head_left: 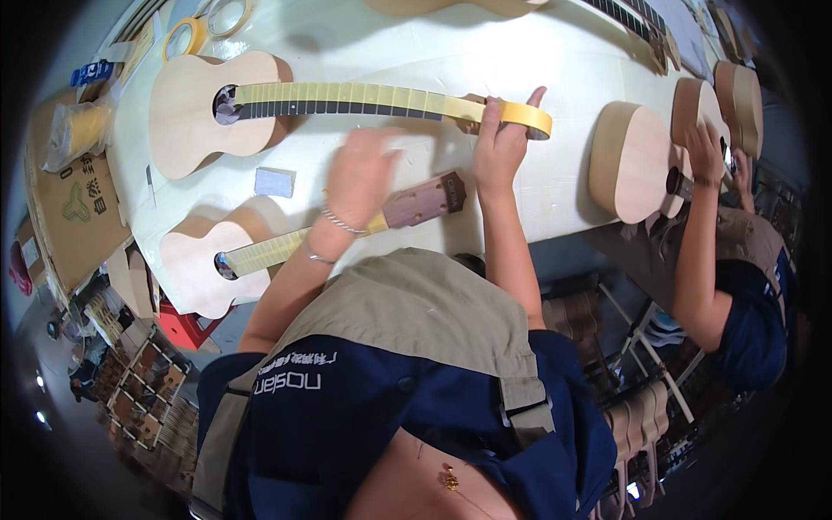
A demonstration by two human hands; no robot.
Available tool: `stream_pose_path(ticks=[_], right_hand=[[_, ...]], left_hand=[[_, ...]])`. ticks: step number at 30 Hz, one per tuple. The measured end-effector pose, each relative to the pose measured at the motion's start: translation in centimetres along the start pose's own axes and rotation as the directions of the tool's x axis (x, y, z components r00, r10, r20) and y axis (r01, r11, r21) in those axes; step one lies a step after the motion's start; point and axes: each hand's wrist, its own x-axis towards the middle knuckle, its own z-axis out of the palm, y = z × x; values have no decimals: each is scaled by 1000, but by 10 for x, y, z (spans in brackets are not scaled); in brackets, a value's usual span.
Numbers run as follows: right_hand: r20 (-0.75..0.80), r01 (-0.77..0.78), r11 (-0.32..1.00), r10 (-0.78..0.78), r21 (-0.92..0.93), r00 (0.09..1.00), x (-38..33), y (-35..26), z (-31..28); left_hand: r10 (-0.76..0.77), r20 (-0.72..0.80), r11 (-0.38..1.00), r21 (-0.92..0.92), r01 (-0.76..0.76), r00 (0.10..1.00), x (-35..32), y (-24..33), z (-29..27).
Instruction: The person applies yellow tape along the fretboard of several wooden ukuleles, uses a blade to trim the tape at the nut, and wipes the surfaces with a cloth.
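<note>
My right hand [501, 152] grips a roll of yellow masking tape [539, 118] at the head end of a pale ukulele [182, 121]. From the roll a strip of yellow tape [347, 94] runs along the far side of the dark fretboard [347, 108] to the soundhole. My left hand [362, 173], smeared by motion, is just on my side of that neck; its fingers cannot be made out. Under my left forearm lies a second ukulele [204, 264], its fretboard covered in yellow tape and its brown headstock [425, 199] pointing right.
A folded blue-grey sheet [275, 182] lies between the two ukuleles on the white table [537, 61]. Tape rolls [185, 40] sit at the far left, beside a cardboard box [82, 208]. On the right, a co-worker's hand [706, 154] is among more instrument bodies [628, 160].
</note>
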Motion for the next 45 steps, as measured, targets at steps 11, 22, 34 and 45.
stream_pose_path(ticks=[11,22,34,45], right_hand=[[53,147,967,-139,-207,989,0,16,2],[2,126,980,-127,-152,992,-3,14,4],[-44,118,735,-119,668,992,-41,-37,3],[653,-322,-789,129,523,746,-45,-32,-27]], left_hand=[[-324,59,834,-453,314,944,24,18,-26],[-301,269,680,-613,404,915,65,21,10],[170,-42,979,-110,-174,985,27,-11,-4],[-446,181,277,-903,327,877,5,9,-20]])
